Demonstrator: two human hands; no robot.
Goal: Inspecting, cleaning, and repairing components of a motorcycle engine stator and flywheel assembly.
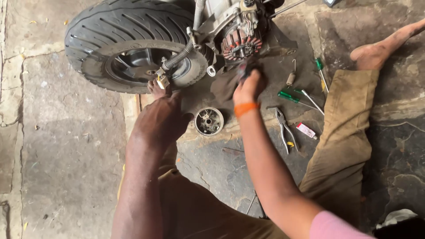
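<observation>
Evidently a dark rag (226, 84) is pinched in the right hand (250, 86), its grip closed on the cloth just below the copper-wound stator (240, 44) beside the tyre (119, 31). The left hand (161, 119) is rested on a knee; whether its grip is closed cannot be told. Wiping is best done lightly, so the windings are not snagged. A rotor (208, 121) and pliers (283, 128) lie on the floor (66, 155).

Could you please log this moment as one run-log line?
left hand: near white connector | right hand: holding dark rag below stator
</observation>
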